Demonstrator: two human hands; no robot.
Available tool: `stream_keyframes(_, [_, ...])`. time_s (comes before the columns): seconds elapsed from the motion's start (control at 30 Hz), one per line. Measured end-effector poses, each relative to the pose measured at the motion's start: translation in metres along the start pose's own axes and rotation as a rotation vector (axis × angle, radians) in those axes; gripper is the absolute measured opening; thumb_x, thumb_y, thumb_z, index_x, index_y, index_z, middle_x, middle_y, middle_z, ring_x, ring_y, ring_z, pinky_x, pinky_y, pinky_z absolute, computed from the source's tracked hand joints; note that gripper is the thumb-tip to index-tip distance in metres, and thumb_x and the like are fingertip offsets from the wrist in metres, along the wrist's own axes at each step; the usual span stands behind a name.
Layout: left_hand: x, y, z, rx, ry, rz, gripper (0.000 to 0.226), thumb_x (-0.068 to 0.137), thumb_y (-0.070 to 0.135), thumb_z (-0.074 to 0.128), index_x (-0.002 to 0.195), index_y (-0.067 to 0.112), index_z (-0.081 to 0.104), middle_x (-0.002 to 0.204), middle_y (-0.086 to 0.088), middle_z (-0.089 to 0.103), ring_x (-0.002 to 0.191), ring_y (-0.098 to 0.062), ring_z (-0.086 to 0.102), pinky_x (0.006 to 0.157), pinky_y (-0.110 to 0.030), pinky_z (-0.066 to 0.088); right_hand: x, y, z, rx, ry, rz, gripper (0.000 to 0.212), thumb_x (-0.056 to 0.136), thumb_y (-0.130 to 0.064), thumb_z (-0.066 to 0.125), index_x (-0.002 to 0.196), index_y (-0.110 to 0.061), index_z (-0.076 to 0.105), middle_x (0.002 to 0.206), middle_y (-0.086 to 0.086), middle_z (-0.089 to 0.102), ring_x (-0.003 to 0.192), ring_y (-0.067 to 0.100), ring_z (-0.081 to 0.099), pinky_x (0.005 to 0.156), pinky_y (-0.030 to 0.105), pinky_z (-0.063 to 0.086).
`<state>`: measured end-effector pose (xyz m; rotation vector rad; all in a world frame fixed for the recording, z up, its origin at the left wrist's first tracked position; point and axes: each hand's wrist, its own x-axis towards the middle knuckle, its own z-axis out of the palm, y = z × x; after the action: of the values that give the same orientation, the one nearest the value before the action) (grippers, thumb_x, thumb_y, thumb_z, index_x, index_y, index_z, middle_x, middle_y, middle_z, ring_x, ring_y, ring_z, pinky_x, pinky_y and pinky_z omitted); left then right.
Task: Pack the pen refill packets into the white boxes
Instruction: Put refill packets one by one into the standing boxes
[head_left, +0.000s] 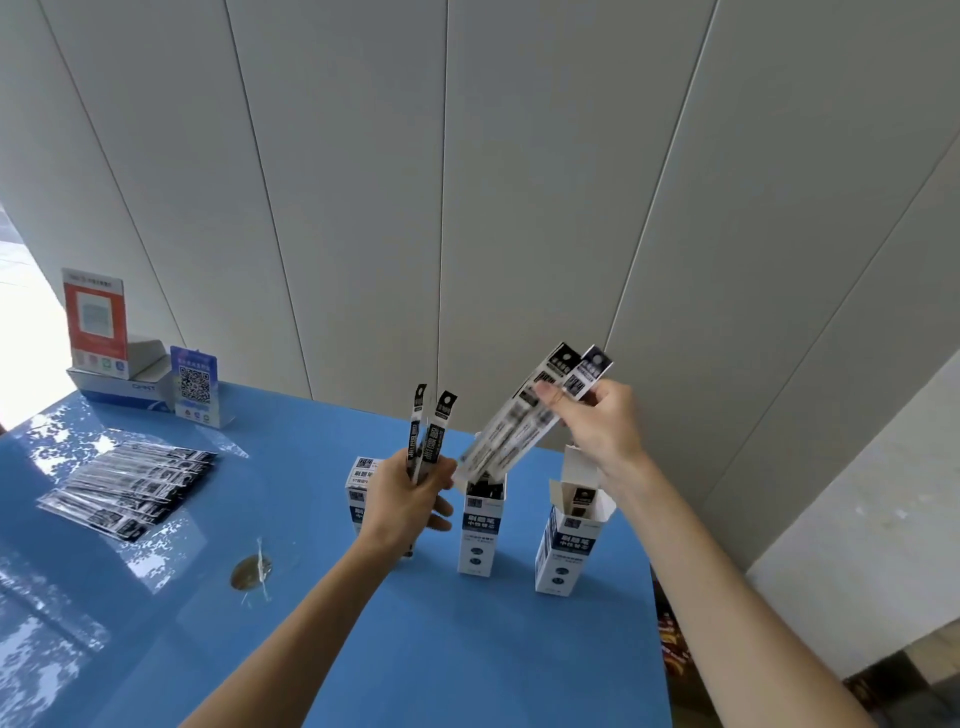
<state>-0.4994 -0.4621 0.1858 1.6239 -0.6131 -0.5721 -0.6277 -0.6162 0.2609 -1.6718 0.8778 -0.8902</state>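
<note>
Three upright white boxes with blue labels stand on the blue table: a left box (357, 493) partly hidden behind my left hand, a middle box (480, 530) and a right box (569, 545) with its flaps open. My left hand (410, 499) grips two refill packets (428, 441) held upright. My right hand (597, 421) pinches two more packets (524, 415), tilted, with their lower ends at the open top of the middle box. A fan of several loose packets (130, 488) lies on the table at the left.
At the table's back left stand an orange sign (96, 322), a blue QR-code stand (195, 384) and a white-blue carton (124, 387). A round mark (252, 571) shows on the table top. The table's right edge (657, 623) drops off beside a grey wall.
</note>
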Motion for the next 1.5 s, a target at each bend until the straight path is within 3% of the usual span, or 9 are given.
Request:
stream_keyframes(0.07, [-0.001, -0.002, 0.002, 0.072, -0.010, -0.013, 0.022, 0.091, 0.022, 0.064, 0.088, 0.000, 0.064, 0.075, -0.013, 0.065, 0.051, -0.019, 0.064, 0.046, -0.033, 0.056, 0.004, -0.001, -0.003, 0.015, 0.040, -0.029, 0.053, 0.071, -0.039, 0.081, 0.068, 0.004, 0.051, 0.062, 0.006, 0.040, 0.058, 0.018, 0.035, 0.056, 0.031, 0.033])
stream_keyframes(0.13, [-0.002, -0.004, 0.007, 0.108, 0.004, -0.030, 0.024, 0.091, 0.023, 0.064, 0.087, 0.000, 0.062, 0.068, -0.010, 0.064, 0.047, -0.016, 0.063, 0.043, -0.028, 0.053, 0.004, -0.002, -0.003, -0.005, 0.064, -0.052, 0.050, 0.074, -0.033, 0.080, 0.059, -0.006, 0.041, 0.053, 0.004, 0.035, 0.052, 0.017, 0.030, 0.053, 0.030, 0.030])
stream_keyframes(0.27, [0.000, -0.008, 0.015, 0.119, 0.083, -0.049, 0.020, 0.091, 0.020, 0.064, 0.086, 0.001, 0.060, 0.073, -0.012, 0.065, 0.050, -0.015, 0.063, 0.042, -0.023, 0.049, -0.003, 0.002, -0.001, -0.053, 0.054, -0.087, 0.054, 0.078, -0.028, 0.078, 0.052, -0.016, 0.031, 0.045, -0.003, 0.034, 0.045, 0.016, 0.028, 0.051, 0.028, 0.030])
stream_keyframes(0.57, [0.004, -0.012, 0.019, 0.096, 0.078, -0.086, 0.011, 0.090, 0.012, 0.063, 0.092, 0.001, 0.061, 0.076, -0.017, 0.068, 0.050, -0.018, 0.065, 0.042, -0.023, 0.049, -0.003, 0.006, -0.003, -0.094, 0.003, -0.129, 0.051, 0.081, -0.027, 0.075, 0.052, -0.014, 0.035, 0.044, -0.004, 0.035, 0.041, 0.012, 0.028, 0.046, 0.024, 0.028])
stream_keyframes(0.77, [0.003, -0.012, 0.020, 0.082, 0.108, -0.062, 0.012, 0.090, 0.016, 0.064, 0.088, 0.004, 0.061, 0.074, -0.008, 0.066, 0.053, -0.018, 0.067, 0.044, -0.025, 0.050, -0.002, 0.004, -0.007, -0.091, -0.023, -0.147, 0.050, 0.082, -0.028, 0.074, 0.058, 0.002, 0.042, 0.050, 0.004, 0.036, 0.048, 0.017, 0.031, 0.049, 0.027, 0.030])
stream_keyframes(1.0, [0.000, -0.010, 0.022, 0.061, 0.069, -0.086, 0.009, 0.090, 0.009, 0.064, 0.090, 0.001, 0.060, 0.073, -0.013, 0.065, 0.052, -0.020, 0.064, 0.042, -0.025, 0.049, 0.004, 0.006, -0.001, -0.164, -0.084, -0.134, 0.050, 0.081, -0.028, 0.074, 0.057, -0.011, 0.034, 0.049, 0.002, 0.030, 0.048, 0.017, 0.026, 0.051, 0.028, 0.026])
stream_keyframes(1.17, [-0.001, -0.009, 0.024, 0.065, 0.061, -0.066, 0.008, 0.089, 0.008, 0.063, 0.090, 0.001, 0.060, 0.071, -0.012, 0.064, 0.051, -0.020, 0.064, 0.042, -0.026, 0.050, 0.013, 0.004, 0.012, -0.225, -0.111, -0.140, 0.044, 0.081, -0.030, 0.075, 0.062, -0.011, 0.039, 0.056, 0.006, 0.032, 0.053, 0.017, 0.027, 0.051, 0.028, 0.024])
stream_keyframes(1.37, [-0.002, -0.011, 0.023, 0.031, 0.071, -0.069, 0.011, 0.088, 0.008, 0.065, 0.078, 0.005, 0.060, 0.066, -0.004, 0.065, 0.051, -0.021, 0.064, 0.042, -0.026, 0.049, 0.015, 0.002, 0.037, -0.335, -0.165, -0.140, 0.048, 0.083, -0.030, 0.072, 0.061, -0.014, 0.033, 0.056, 0.004, 0.030, 0.051, 0.017, 0.025, 0.048, 0.026, 0.023])
stream_keyframes(1.5, [-0.001, -0.014, 0.021, 0.033, 0.078, -0.073, 0.010, 0.088, 0.009, 0.065, 0.082, 0.003, 0.060, 0.068, -0.008, 0.065, 0.051, -0.021, 0.065, 0.042, -0.026, 0.050, 0.011, 0.006, 0.037, -0.393, -0.165, -0.174, 0.052, 0.085, -0.028, 0.071, 0.058, -0.015, 0.028, 0.054, 0.000, 0.027, 0.051, 0.014, 0.021, 0.047, 0.027, 0.020])
